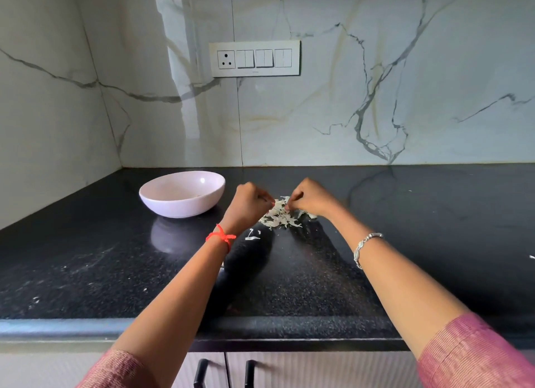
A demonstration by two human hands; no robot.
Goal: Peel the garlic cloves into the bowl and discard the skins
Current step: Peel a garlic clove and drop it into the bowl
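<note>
- step in hand: i judge this to be peeling at the heap, or the start of gathering skins; the frame does not settle which.
- left grip point(250, 205): fingers curled in, tips drawn together just above the near-left edge of the heap. i cannot tell what, if anything, sits between them.
- right grip point(309, 198): fingers curled likewise, tips down at the top of the heap. whether they pinch a clove, a scrap of skin or nothing is too small to tell.
- skins point(279, 217): a loose white heap on the black table point(405, 243), directly under both grips and right of the bowl. one stray flake point(252, 238) lies apart, nearer me, beside the left wrist.
- clove: none can be made out, in the grips or on the table.
- bowl point(150, 198): pale, shallow, upright, near the heap but not touching it. its inside reads almost bare; a faint speck low on the far wall cannot be identified.
- next move, in my judgement: any freed clove goes left into the bowl; the papery skins need a light sweep, as they will scatter easily.
</note>
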